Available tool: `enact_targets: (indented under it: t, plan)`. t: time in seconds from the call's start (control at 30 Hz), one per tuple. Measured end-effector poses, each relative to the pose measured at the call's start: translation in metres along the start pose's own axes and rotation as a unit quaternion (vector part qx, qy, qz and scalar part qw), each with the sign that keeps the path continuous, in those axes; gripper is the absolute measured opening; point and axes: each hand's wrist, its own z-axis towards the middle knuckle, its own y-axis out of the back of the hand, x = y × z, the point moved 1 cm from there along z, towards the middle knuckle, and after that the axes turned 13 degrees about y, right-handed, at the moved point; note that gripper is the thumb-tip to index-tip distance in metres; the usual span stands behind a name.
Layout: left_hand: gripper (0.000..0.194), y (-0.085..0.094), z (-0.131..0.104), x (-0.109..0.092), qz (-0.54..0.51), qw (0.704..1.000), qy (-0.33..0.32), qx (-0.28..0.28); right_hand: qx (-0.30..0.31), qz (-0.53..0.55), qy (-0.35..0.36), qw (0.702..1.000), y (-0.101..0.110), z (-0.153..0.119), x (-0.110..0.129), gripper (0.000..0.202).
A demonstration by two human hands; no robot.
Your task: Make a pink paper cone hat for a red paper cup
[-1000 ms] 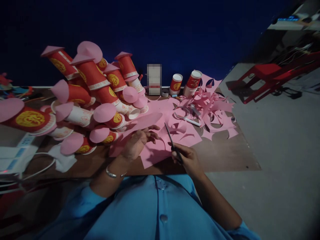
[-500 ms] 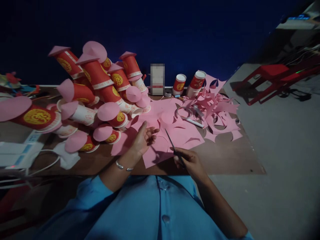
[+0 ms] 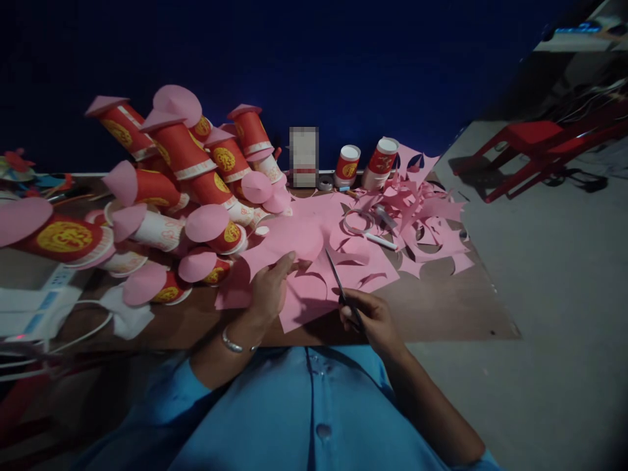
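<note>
Grips dark scissors (image 3: 337,276) in the right hand (image 3: 373,317), with fingers curled around the handles and blades together, pointing away from the body over pink sheets (image 3: 294,317). Holds the left hand (image 3: 269,291) with thumb raised and fingers reaching inward, at the near edge of a pink paper disc (image 3: 297,237). Cannot tell for certain, in this dim and slightly blurred view, whether it is pinched there or only touched. Keeps both hands above the near part of a brown table (image 3: 441,307), apart from each other.

Wears a silver bracelet (image 3: 231,341) on the left wrist and a blue shirt (image 3: 284,405).

Has, on the left side of the table, a leaning pile of red and white paper cups (image 3: 181,149), many topped with pink cones (image 3: 209,222). Beside the near end of that pile, shows crumpled white paper (image 3: 131,317) and a white box (image 3: 42,304) with a cord. To the right, shows a clear ring (image 3: 357,222), a white pen (image 3: 381,241) and tangled pink scraps (image 3: 426,209). Behind these, includes two upright red cups (image 3: 347,166); beyond the table, a red stool (image 3: 532,139).
</note>
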Motion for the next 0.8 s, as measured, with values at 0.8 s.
enact_targets:
  t: [0.8]
  plan:
    - [0.013,0.010,-0.013,-0.030,0.077,0.970,0.121,0.197,-0.006,0.016,0.111,0.994,-0.014,0.011,0.005,0.052]
